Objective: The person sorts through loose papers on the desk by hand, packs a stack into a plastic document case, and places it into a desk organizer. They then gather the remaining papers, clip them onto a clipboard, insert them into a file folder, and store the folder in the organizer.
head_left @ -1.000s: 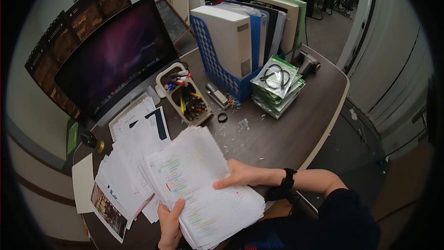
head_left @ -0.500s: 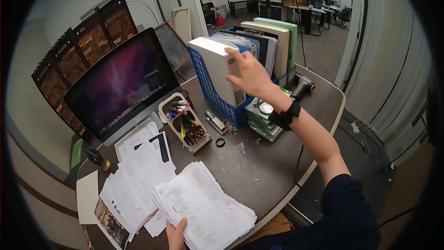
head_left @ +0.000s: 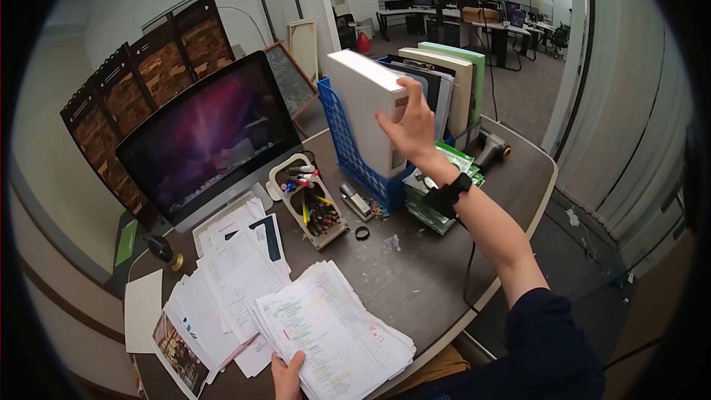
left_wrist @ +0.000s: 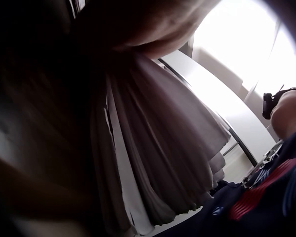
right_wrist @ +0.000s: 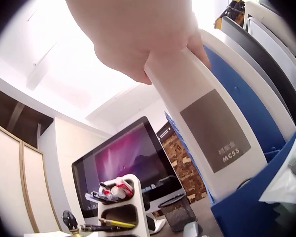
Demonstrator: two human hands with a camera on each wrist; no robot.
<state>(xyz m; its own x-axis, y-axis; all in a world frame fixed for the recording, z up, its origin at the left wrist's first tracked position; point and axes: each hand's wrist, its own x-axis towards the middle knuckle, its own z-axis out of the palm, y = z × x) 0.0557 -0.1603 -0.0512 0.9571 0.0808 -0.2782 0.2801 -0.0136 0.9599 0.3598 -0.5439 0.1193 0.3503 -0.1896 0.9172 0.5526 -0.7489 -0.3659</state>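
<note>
The right hand [head_left: 413, 127] grips the spine edge of a white file box [head_left: 364, 104], thumb on one side and fingers on the other. The box stands raised a little in the blue file holder [head_left: 345, 147]; its label [right_wrist: 218, 131] shows in the right wrist view. At the near edge of the desk, the left hand [head_left: 287, 376] holds the lower left edge of a thick stack of written papers [head_left: 337, 330], thumb on top. In the left wrist view the stack's sheets [left_wrist: 163, 143] fan out below that hand [left_wrist: 148, 24].
Loose papers [head_left: 241, 274] lie left of the stack. Behind are a monitor [head_left: 215, 141] and a pen organizer [head_left: 326, 231]. Green-edged packets [head_left: 437, 211] sit right of the holder, with a handheld device [head_left: 492, 151] beyond. A stapler [head_left: 356, 202] and paper scraps lie mid-desk.
The right hand has left the paper stack, reached up to the white box and taken hold of it; the box has risen slightly. The left hand still holds the stack, which has been lowered.
</note>
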